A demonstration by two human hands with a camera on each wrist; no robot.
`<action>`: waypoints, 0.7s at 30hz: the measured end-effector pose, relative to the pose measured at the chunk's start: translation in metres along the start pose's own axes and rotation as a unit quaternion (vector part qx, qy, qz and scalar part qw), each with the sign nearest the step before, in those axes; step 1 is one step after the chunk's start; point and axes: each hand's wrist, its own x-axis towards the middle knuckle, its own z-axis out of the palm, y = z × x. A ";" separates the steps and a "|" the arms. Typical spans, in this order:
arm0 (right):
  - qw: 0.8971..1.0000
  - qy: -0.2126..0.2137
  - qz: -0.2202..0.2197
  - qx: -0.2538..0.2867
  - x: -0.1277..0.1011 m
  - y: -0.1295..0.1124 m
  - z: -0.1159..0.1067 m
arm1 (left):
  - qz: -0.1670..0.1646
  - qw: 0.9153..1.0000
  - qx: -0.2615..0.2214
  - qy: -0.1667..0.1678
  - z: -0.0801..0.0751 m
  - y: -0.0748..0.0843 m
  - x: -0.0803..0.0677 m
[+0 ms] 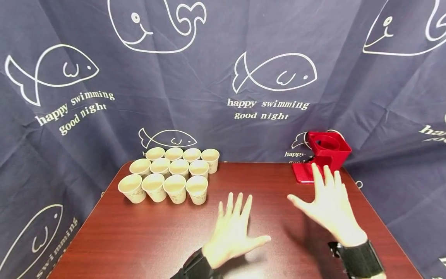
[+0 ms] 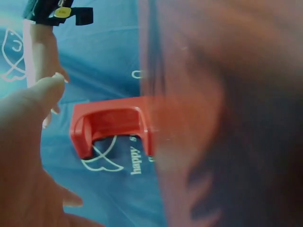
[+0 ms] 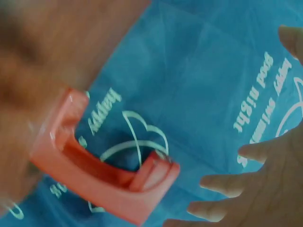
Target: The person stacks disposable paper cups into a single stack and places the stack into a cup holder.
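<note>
My left hand [image 1: 231,234] is held over the middle of the table, fingers spread and thumb out to the right, holding nothing. To the right, my right hand [image 1: 329,205] is likewise spread and empty, its fingertips overlapping the foot of a red stand [image 1: 336,159] in the head view. That stand has a flat base and a round opening in its top. Both wrist views also show the red stand [image 2: 111,105], seen side-on beyond the fingers. Left of my left hand, several white paper cups [image 1: 177,193] stand upright in three rows.
The reddish-brown wooden table [image 1: 139,240] backs onto a dark blue curtain [image 1: 209,89] printed with white fish and lettering. Curtain also hangs along the left and right sides. Black straps [image 1: 362,260] wrap both wrists.
</note>
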 end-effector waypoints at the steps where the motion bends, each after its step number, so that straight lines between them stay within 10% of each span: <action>1: 1.000 -0.001 0.001 0.001 0.004 0.005 -0.004 | 0.001 1.000 -0.003 0.000 -0.001 0.003 0.006; 21: 0.984 -0.030 0.143 0.106 0.079 0.103 -0.053 | 0.054 0.995 0.074 -0.027 0.041 0.029 0.113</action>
